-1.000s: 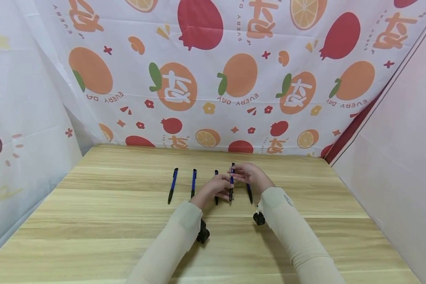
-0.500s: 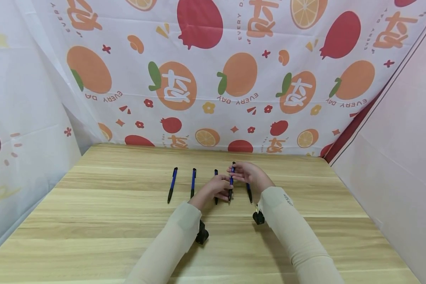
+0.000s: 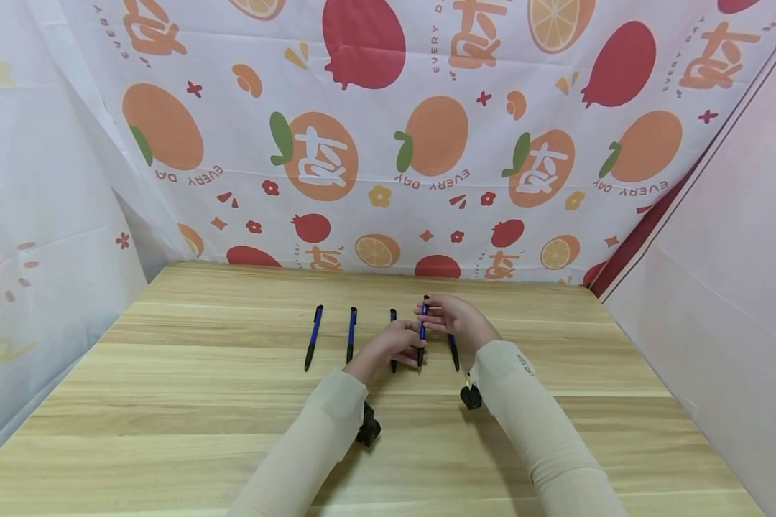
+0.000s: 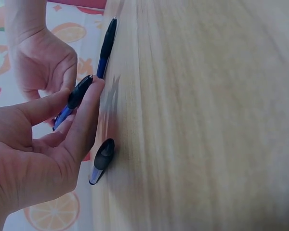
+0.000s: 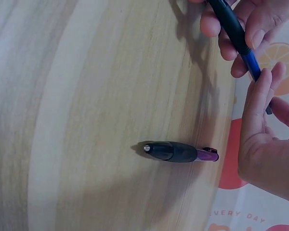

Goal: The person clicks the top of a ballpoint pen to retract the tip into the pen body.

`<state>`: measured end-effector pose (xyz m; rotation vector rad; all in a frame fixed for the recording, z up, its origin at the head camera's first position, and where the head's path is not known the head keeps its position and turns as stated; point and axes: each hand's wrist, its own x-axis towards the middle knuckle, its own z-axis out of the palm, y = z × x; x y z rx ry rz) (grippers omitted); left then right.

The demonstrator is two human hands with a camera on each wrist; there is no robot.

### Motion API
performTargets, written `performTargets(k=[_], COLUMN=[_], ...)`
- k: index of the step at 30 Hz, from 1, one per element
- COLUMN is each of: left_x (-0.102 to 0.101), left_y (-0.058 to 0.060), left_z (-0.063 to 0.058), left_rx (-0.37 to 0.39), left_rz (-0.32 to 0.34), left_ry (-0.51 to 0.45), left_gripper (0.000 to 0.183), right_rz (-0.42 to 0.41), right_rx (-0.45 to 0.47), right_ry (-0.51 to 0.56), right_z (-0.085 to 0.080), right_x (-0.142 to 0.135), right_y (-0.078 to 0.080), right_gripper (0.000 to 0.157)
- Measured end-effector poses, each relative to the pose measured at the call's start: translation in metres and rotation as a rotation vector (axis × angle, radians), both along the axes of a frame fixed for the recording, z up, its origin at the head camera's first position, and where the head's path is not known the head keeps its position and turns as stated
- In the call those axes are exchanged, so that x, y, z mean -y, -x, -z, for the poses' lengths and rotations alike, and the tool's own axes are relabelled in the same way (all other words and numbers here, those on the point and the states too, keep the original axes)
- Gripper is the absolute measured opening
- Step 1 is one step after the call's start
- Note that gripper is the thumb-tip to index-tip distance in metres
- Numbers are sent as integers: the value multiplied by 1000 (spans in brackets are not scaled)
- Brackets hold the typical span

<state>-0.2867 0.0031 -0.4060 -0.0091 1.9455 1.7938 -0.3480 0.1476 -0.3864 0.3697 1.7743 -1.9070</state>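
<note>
A blue ballpoint pen (image 3: 423, 329) with a black grip is held above the table between both hands. My left hand (image 3: 394, 340) pinches it by the black grip, thumb on one side and fingers on the other, as the left wrist view shows. My right hand (image 3: 460, 320) pinches its upper, blue end. In the right wrist view the held pen (image 5: 229, 25) slants between the two hands. Under my left hand lies a similar pen (image 3: 393, 316), partly hidden. Another pen (image 3: 453, 352) lies under my right hand, its upper end covered.
Two more blue and black pens, a leftmost pen (image 3: 314, 337) and a second pen (image 3: 352, 332), lie to the left, roughly parallel. The wooden table (image 3: 168, 402) meets a fruit-print curtain (image 3: 375, 201) at the back. White cloth hangs on both sides.
</note>
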Motion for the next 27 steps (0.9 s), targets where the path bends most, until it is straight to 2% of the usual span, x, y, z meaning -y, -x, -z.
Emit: performTargets(k=[7,19,27], left_x=[0,3,3], left_y=[-1,1,3], left_z=[-1,-2,1], left_rx=[1,43,41], left_rz=[12,83,83], left_ry=[-10,-83,-126], left_gripper=[32,35,35], right_rz=[-15,-15,6], right_rx=[-8,0,0], right_ry=[-6,23,24], right_z=[-2,0,0], right_x=[0,0,1], right_y=[-1,2,2], right_gripper=[30,30,29])
